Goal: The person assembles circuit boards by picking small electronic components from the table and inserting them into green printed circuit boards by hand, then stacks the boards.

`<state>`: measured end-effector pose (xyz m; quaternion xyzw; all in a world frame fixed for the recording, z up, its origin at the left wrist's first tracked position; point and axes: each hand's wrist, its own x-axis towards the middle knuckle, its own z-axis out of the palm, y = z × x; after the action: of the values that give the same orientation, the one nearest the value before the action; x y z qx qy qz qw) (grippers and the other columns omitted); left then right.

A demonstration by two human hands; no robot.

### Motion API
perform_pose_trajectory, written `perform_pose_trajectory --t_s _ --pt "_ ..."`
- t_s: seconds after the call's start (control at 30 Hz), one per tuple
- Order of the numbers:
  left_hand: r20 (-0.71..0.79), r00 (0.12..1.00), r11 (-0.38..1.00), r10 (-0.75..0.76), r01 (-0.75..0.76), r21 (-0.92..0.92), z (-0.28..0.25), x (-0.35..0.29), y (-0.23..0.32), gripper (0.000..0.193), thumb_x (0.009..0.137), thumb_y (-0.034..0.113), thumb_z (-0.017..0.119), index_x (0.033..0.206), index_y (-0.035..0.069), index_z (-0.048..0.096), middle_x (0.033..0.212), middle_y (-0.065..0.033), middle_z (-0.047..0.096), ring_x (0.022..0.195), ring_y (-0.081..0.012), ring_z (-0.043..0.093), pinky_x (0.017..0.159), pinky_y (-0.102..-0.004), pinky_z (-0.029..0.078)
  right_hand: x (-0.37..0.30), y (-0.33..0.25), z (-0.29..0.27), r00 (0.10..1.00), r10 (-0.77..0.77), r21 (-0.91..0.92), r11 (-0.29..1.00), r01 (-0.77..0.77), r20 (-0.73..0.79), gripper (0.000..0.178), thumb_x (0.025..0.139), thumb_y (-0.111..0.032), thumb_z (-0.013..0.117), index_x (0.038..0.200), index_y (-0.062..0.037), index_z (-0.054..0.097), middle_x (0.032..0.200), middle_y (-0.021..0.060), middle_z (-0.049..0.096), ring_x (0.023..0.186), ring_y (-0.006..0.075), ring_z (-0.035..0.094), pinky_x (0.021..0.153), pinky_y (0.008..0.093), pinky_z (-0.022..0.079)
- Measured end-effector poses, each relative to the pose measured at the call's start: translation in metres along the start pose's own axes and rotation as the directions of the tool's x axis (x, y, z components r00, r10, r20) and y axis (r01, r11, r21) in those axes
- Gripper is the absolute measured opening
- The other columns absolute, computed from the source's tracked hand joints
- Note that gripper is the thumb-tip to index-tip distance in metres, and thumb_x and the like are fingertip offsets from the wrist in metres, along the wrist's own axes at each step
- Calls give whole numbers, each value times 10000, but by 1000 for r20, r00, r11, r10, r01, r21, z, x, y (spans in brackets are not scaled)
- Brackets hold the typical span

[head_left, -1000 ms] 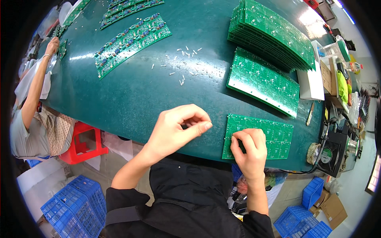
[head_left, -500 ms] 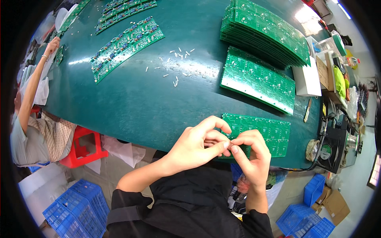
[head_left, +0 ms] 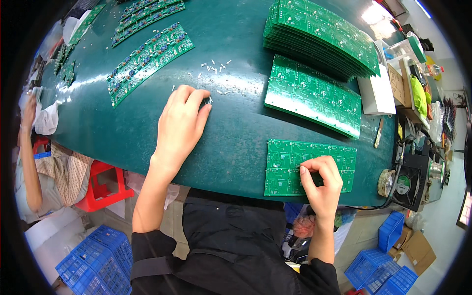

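Observation:
A green circuit board (head_left: 290, 162) lies flat near the front edge of the dark green table (head_left: 236, 132). My right hand (head_left: 322, 184) rests on this board with fingers pinched together, pressing something small onto it; what it holds is too small to see. My left hand (head_left: 181, 123) is stretched forward over the table, fingertips down among several small white components (head_left: 216, 66) scattered there. Whether a piece is between its fingers is hidden.
More green boards lie to the right (head_left: 314, 96), with a tall stack (head_left: 324, 34) behind. Populated boards (head_left: 147, 59) lie far left. Another person (head_left: 34, 162) works at the left edge beside a red stool (head_left: 103, 187). Blue crates (head_left: 98, 260) stand below; a fan (head_left: 410, 182) at right.
My left hand went from meeting the right hand over the near board to reaching forward to the scattered white pieces. The right hand stayed on the board.

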<state>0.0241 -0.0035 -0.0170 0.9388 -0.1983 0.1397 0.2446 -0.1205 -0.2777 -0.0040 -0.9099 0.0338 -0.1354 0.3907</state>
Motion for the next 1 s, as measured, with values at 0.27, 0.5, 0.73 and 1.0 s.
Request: perform_pose_trajectory --t_s 0.27,0.5,0.73,1.0 --pt "25 1000 999 1 0 -51 6 2 2 85 863 71 670 910 56 601 899 -100 583 868 -295 610 770 -410 507 0 1 0 999 -31 -49 998 32 11 131 749 -1 752 827 -72 675 806 39 632 781 213 599 751 344 427" --pt "13 992 939 -127 124 -320 -1 2 9 104 862 26 648 936 31 575 862 -87 587 760 -231 605 702 -352 507 0 1 -1 999 -38 -55 998 39 21 144 737 4 755 827 -73 673 809 40 630 781 215 598 745 341 429" --pt "75 995 850 -71 100 -517 -13 -6 22 109 858 -21 626 959 14 652 853 -44 598 690 -113 560 640 -266 476 1 1 -1 999 -35 -50 998 36 18 157 727 11 757 824 -73 665 805 43 629 771 216 598 743 341 430" --pt "386 919 501 -80 372 -782 -21 -16 40 139 964 23 610 1058 -43 688 1016 -70 607 856 -117 610 783 -248 509 2 0 -1 998 -63 -62 996 64 22 169 726 13 758 829 -74 656 796 43 624 764 217 595 735 344 430"
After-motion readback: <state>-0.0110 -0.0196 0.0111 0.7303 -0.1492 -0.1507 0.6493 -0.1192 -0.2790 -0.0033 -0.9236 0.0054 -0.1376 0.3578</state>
